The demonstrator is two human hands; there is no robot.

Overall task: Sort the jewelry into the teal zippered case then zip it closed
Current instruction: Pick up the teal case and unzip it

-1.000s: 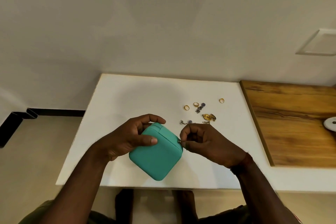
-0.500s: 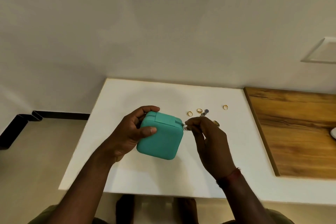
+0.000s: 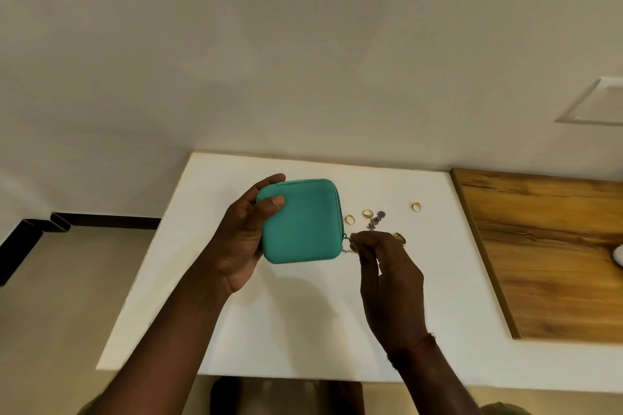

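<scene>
The left hand [image 3: 246, 239] is holding the teal case [image 3: 303, 226] just above the white table [image 3: 303, 330], its grip clamped on the case's left side: the thumb is pressing on the broad face turned toward the camera and the fingers are curling round the far edge. That face is showing plain teal, and the zip line is running down the right edge. The right hand [image 3: 387, 276] is reaching in from the right, its grip closed together on the small metal zipper pull [image 3: 346, 239] at the case's lower right corner, thumb and forefinger pinching it. A short silvery bit is hanging just under those fingertips; whether it is part of the pull or a loose piece cannot be told.

On the table just beyond the right hand, a gold ring [image 3: 350, 219] is lying nearest the case, a second gold ring [image 3: 367, 213] beside it, then a silver and blue piece [image 3: 377, 220], and a gold ornament [image 3: 400, 238] is peeking out behind the knuckles. A third gold ring [image 3: 416, 206] is lying apart, further right. A red thread [image 3: 421, 344] is circling the right wrist. A wooden surface [image 3: 546, 246] is adjoining the table on the right
</scene>
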